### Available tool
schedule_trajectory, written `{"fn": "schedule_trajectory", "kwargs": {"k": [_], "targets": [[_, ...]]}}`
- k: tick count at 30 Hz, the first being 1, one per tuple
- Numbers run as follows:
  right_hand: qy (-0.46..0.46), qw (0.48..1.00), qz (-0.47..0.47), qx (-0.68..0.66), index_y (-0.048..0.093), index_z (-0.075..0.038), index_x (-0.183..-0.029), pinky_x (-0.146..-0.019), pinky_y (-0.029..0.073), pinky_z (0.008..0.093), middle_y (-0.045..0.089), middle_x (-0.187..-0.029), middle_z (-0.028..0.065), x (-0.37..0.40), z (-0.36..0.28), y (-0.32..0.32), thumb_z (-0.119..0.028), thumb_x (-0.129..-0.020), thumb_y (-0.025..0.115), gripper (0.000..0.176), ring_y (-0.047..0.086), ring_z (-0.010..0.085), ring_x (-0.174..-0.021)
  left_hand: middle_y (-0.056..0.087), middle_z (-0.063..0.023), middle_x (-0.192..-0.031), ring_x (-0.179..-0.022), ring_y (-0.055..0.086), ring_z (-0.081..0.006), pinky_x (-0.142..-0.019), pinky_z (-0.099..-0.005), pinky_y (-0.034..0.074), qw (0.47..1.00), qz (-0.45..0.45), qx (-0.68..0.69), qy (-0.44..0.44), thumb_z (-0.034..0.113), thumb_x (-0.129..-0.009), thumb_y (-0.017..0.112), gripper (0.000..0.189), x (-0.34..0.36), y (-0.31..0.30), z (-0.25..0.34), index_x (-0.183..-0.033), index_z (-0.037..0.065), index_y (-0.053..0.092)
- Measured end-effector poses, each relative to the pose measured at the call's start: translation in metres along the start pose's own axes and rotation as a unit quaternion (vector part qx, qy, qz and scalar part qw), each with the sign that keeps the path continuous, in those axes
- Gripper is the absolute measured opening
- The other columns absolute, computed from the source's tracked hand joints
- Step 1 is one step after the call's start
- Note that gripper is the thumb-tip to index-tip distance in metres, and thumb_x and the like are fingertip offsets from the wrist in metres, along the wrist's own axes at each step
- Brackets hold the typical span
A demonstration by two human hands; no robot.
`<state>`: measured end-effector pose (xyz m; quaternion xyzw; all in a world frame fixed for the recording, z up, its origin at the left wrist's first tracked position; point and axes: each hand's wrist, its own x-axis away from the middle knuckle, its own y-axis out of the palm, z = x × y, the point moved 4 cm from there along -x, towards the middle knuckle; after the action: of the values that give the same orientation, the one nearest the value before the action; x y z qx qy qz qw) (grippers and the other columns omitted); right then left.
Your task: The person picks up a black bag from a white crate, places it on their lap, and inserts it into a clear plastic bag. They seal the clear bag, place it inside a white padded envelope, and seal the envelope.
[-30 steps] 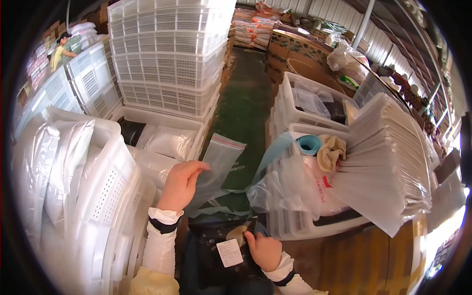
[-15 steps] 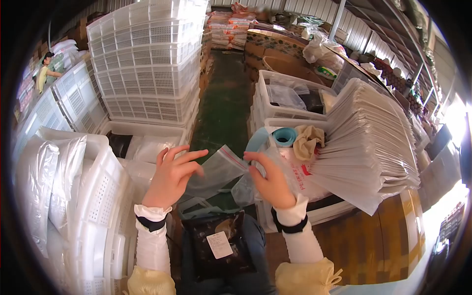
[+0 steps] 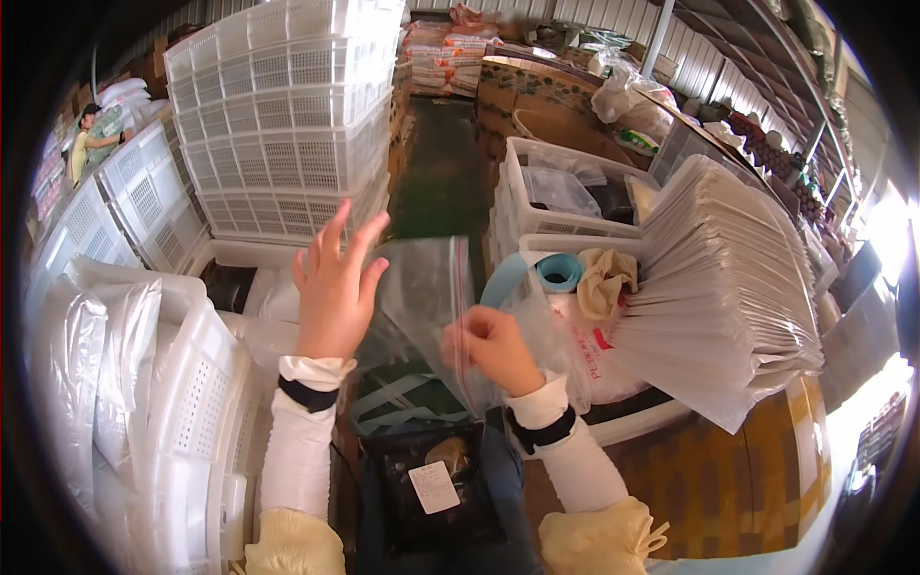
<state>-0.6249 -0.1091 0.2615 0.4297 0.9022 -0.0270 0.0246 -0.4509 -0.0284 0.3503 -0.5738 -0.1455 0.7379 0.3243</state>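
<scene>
A clear zip-lock bag with a red line along its zip edge hangs upright in front of me. My right hand has its fingers closed on that zip edge. Fingers spread and holding nothing, my left hand is raised at the bag's left side. Across my lap lies a dark, flat package bearing a white printed label. Just right of my right hand is a clear plastic bag with red print.
A thick stack of clear bags leans at the right, beside a blue roll and a beige cloth. White crates tower at the left. A person stands far left. A green floor aisle runs ahead.
My left hand has risen and its fingers have spread upward. My right hand has moved left and down along the zip edge, and the bag now hangs upright and fuller in view.
</scene>
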Motion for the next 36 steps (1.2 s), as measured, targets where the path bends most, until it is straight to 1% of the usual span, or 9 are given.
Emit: {"fn": "schedule_trajectory", "kwargs": {"k": [2, 5, 9, 18, 23, 26, 29, 32, 36], "targets": [[-0.006, 0.982, 0.161, -0.101, 0.049, -0.002, -0.079, -0.050, 0.045, 0.0255, 0.059, -0.069, 0.0050, -0.001, 0.004, 0.000, -0.010, -0.084, 0.059, 0.014, 0.057, 0.0103, -0.057, 0.040, -0.0136, -0.134, -0.122, 0.039, -0.0329, -0.102, -0.0425, 0.027, 0.995, 0.052, 0.068, -0.056, 0.019, -0.084, 0.059, 0.044, 0.012, 0.004, 0.007, -0.125, 0.010, 0.045], [-0.038, 0.956, 0.247, -0.155, 0.040, -0.003, -0.081, -0.047, 0.045, 0.0262, 0.056, -0.063, 0.0053, -0.009, 0.010, 0.006, -0.010, -0.086, 0.056, 0.018, 0.057, 0.0129, -0.054, 0.042, -0.0229, -0.126, -0.115, 0.043, -0.0392, -0.097, -0.0437, 0.035, 0.972, -0.090, 0.203, -0.078, 0.032, -0.072, 0.073, 0.077, 0.058, 0.027, 0.028, -0.129, -0.002, 0.033], [-0.088, 0.957, 0.269, 0.069, 0.038, -0.002, -0.086, -0.046, 0.050, 0.0293, 0.055, -0.067, 0.0084, -0.015, 0.032, 0.016, -0.008, -0.088, 0.052, 0.015, 0.061, 0.0181, -0.058, 0.042, -0.0261, -0.123, -0.114, 0.043, -0.0412, -0.096, -0.0449, 0.036, 0.944, -0.129, 0.248, -0.175, 0.028, -0.071, 0.074, 0.082, 0.095, 0.047, 0.028, -0.131, -0.003, 0.028], [-0.011, 0.973, 0.209, -0.093, 0.037, 0.002, -0.095, -0.051, 0.055, 0.0314, 0.057, -0.083, 0.0140, -0.013, 0.037, 0.031, -0.003, -0.089, 0.046, 0.012, 0.066, 0.0264, -0.074, 0.061, -0.0175, -0.094, -0.081, 0.058, -0.0410, -0.071, -0.0425, 0.048, 0.971, -0.086, 0.106, -0.197, 0.005, -0.076, 0.060, 0.031, 0.135, 0.054, -0.034, -0.105, 0.001, 0.051], [0.005, 0.991, 0.115, -0.065, 0.035, 0.001, -0.102, -0.058, 0.058, 0.0321, 0.054, -0.103, 0.0214, -0.001, 0.036, 0.046, 0.001, -0.088, 0.044, 0.016, 0.065, 0.0311, -0.087, 0.064, -0.0074, -0.085, -0.072, 0.059, -0.0102, -0.058, -0.0253, 0.051, 0.878, -0.077, 0.319, -0.348, 0.004, -0.084, 0.057, 0.009, 0.141, 0.054, -0.043, -0.090, -0.001, 0.052], [0.004, 0.995, 0.095, 0.014, 0.037, 0.004, -0.108, -0.061, 0.057, 0.0300, 0.059, -0.098, 0.0213, 0.002, 0.040, 0.053, 0.002, -0.086, 0.045, 0.024, 0.066, 0.0281, -0.084, 0.064, -0.0124, -0.082, -0.072, 0.064, -0.0191, -0.056, -0.0278, 0.047, 0.914, -0.143, 0.246, -0.290, 0.005, -0.085, 0.055, 0.013, 0.154, 0.069, -0.053, -0.097, 0.002, 0.050], [-0.068, 0.969, 0.151, 0.185, 0.044, 0.003, -0.090, -0.056, 0.051, 0.0361, 0.061, -0.069, 0.0205, 0.009, 0.049, 0.048, -0.001, -0.078, 0.055, 0.017, 0.066, 0.0322, -0.068, 0.063, -0.0141, -0.080, -0.068, 0.064, -0.0206, -0.053, -0.0282, 0.049, 0.869, -0.061, 0.274, -0.408, 0.003, -0.087, 0.049, 0.008, 0.155, 0.062, -0.066, -0.095, 0.002, 0.049], [-0.048, 0.958, 0.196, 0.205, 0.046, 0.003, -0.094, -0.057, 0.050, 0.0389, 0.060, -0.065, 0.0215, 0.014, 0.044, 0.032, -0.002, -0.075, 0.056, 0.022, 0.064, 0.0363, -0.065, 0.063, -0.0136, -0.079, -0.066, 0.063, -0.0211, -0.052, -0.0293, 0.051, 0.889, -0.024, 0.219, -0.401, 0.001, -0.088, 0.044, 0.007, 0.153, 0.044, -0.073, -0.094, 0.002, 0.048], [-0.021, 0.967, 0.249, 0.044, 0.047, 0.002, -0.109, -0.052, 0.049, 0.0313, 0.063, -0.068, 0.0150, 0.018, 0.023, 0.010, -0.003, -0.080, 0.054, 0.030, 0.063, 0.0213, -0.057, 0.062, -0.0157, -0.079, -0.061, 0.064, -0.0234, -0.052, -0.0301, 0.051, 0.925, -0.007, 0.144, -0.351, -0.002, -0.088, 0.041, 0.010, 0.148, 0.013, -0.063, -0.094, 0.002, 0.047]]}}
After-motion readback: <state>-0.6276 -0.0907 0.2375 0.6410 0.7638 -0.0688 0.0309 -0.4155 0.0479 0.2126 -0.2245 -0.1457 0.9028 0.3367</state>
